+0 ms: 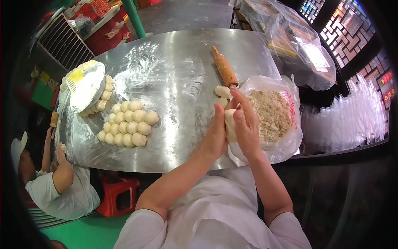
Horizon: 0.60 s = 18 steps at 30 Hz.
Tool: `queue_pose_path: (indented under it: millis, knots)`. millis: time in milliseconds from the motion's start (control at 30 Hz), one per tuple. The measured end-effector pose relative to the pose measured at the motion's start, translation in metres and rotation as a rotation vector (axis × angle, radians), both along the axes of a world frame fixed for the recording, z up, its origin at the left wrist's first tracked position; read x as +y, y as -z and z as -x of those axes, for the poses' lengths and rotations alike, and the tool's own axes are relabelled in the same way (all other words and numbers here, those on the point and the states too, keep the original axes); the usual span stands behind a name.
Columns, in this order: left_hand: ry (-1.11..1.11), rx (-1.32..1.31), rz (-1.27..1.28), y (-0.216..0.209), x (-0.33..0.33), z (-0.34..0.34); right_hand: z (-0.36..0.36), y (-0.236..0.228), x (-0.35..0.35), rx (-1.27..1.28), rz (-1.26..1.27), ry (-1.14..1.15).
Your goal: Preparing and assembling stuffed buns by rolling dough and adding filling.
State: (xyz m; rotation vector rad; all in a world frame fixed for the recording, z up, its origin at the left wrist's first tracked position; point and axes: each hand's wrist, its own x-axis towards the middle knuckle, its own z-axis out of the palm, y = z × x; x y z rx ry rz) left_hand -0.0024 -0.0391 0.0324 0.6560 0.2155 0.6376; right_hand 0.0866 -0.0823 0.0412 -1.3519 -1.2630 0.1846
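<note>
My left hand (214, 135) and my right hand (247, 126) are cupped around a pale piece of dough (230, 124), held between the palms. Fingers of both hands point away from me, and part of the dough is hidden behind them. Just beyond my fingertips lie small dough pieces (222, 91) on the metal table (178, 83). Past those rests a wooden rolling pin (225, 68). Close to the right of my right hand is a crumbly, pale filling (269, 114) in a container lined with a clear plastic bag (292, 143).
Rows of round dough balls (128, 124) sit left of centre. Farther left, a floury metal pan (89, 91) with a yellow-handled brush (74, 79) rests among more balls. A co-worker (62, 186) works at the left edge near a red stool (118, 195). Plastic-covered trays (290, 41) stand back right.
</note>
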Motion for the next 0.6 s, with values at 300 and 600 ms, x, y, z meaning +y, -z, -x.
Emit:
queue_pose_path:
  millis: [300, 600]
  knots:
    - [-0.09, 0.315, -0.109, 0.013, 0.033, 0.057, 0.005, 0.007, 0.009, 0.084, 0.162, -0.106]
    - [0.226, 0.444, -0.075, 0.036, 0.055, 0.109, 0.049, 0.025, 0.019, -0.117, 0.621, -0.334]
